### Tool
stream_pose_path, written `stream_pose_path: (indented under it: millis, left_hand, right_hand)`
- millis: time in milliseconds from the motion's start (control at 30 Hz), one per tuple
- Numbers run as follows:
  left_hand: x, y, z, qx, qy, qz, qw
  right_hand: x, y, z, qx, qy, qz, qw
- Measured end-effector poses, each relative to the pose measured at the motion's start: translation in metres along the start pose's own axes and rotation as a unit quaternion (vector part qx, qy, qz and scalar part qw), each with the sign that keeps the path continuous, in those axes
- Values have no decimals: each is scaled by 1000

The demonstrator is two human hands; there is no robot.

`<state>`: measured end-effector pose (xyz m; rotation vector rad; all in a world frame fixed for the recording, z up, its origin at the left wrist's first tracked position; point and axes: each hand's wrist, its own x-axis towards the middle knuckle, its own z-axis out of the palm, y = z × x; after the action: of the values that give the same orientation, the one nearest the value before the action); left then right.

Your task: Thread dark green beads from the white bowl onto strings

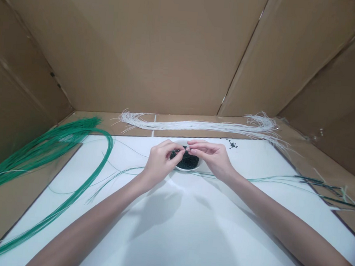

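Over a white bowl (189, 170) my two hands meet, fingertips nearly touching. The bowl holds many small dark beads (189, 161). My left hand (162, 160) is closed in a pinch, and a thin green strand (132, 150) runs to it from the left. Thumb and fingers of my right hand (214, 156) are pinched together too. A tiny pale piece (186, 149) shows between the fingertips, too small to name. Behind the wrists lie several long green strands (266, 180), with dark beaded lengths (339, 201) at their right ends.
At the left a thick bundle of green strands (55, 139) curves over the table edge. A bundle of white strands (193, 127) lies along the back. Loose dark beads (233, 145) are scattered on the white board (155, 238). Cardboard walls (160, 44) enclose the back and sides.
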<state>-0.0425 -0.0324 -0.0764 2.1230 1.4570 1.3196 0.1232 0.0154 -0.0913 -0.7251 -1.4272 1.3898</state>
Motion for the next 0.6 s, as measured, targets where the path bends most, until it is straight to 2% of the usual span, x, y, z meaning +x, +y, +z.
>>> stream_pose_path:
  millis: [600]
  left_hand:
    - [-1, 8, -2, 4, -2, 21, 1000]
  right_hand:
    - [-2, -1, -2, 8, -17, 9, 1000]
